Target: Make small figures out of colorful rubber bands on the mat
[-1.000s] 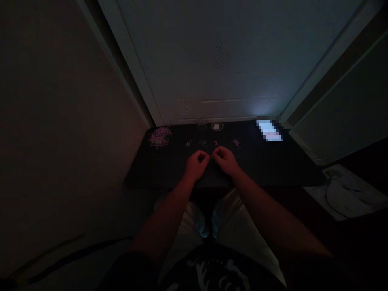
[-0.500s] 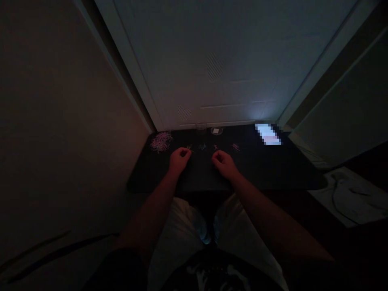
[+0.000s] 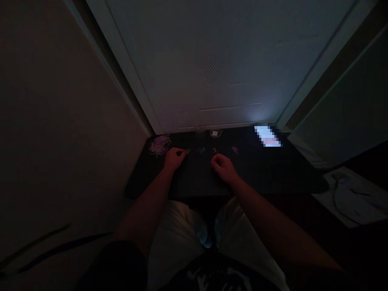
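Observation:
My left hand is closed in a pinch over the black table. Its fingertips meet a small greenish cluster of thin pieces; whether one is gripped is too dark to see. My right hand has its fingers curled together, and anything inside them is hidden. It is just in front of a small reddish cluster. Between the hands lies a grey-green cluster, and farther right a pink one. A large pile of thin pink and whitish pieces lies left of my left hand.
A clear container and a round clear lid-like piece with a white square stand at the back edge. A glowing, pixelated screen lies at the back right. A pale door rises behind the table.
My left hand has moved a little left, toward the large pile. My right hand stays closed in nearly the same place. The view has tilted slightly.

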Motion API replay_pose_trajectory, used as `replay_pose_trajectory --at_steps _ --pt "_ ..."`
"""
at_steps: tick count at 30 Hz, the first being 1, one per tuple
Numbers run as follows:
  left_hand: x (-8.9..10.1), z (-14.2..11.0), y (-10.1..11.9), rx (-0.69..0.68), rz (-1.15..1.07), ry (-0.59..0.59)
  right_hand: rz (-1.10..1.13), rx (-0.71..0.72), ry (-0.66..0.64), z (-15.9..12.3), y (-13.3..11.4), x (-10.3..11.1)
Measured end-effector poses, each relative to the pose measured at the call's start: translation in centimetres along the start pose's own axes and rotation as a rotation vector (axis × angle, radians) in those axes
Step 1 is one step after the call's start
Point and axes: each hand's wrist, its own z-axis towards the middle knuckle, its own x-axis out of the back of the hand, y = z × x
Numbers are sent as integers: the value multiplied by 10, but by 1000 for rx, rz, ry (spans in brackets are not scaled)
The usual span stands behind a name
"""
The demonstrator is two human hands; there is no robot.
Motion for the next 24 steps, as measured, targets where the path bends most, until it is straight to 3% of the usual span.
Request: replay_pose_trajectory --at_steps 7,12,16,20,24 --pt "21 -36 -16 -42 -22 4 -5 -12 -11 -3 -3 0" --pt "35 -55 -28 7 110 125 -56 -10 -25 -5 -4 0" --pt "41 -55 -38 144 298 183 -87 -2 -41 -6 -4 0" --pt "43 -49 -40 297 378 115 -110 1 -31 -7 -5 0" --pt "43 -49 -38 285 397 98 -124 -1 -22 -6 -6 0"
